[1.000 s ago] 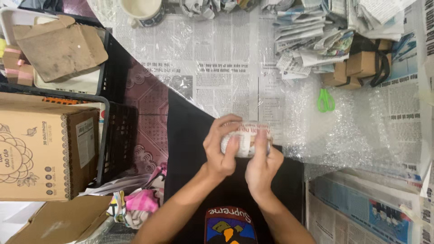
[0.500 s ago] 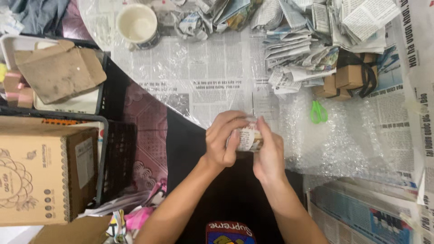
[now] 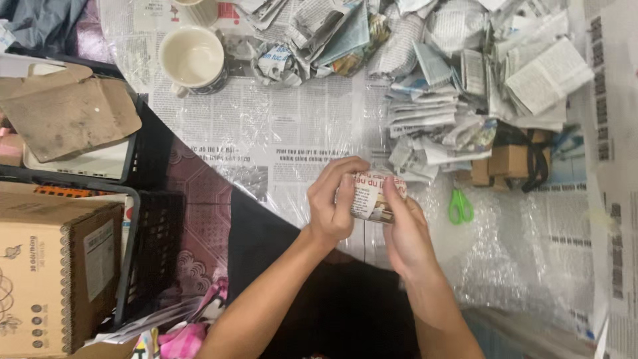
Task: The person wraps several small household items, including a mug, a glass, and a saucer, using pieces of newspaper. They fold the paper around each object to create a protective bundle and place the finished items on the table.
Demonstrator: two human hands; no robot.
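A sheet of bubble wrap (image 3: 505,259) is covering the table's middle and right, open room lying right of the hands. Newspaper pile (image 3: 465,73) is crowding the top edge. At centre frame, left hand (image 3: 332,203) and right hand (image 3: 405,233) are gripping a newspaper-wrapped bundle (image 3: 369,196) between them. Green scissors (image 3: 460,206) are lying just right.

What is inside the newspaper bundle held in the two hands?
It cannot be seen. The bundle is wrapped all round in printed newspaper, and the left hand and right hand cover its sides. Only the paper shows.
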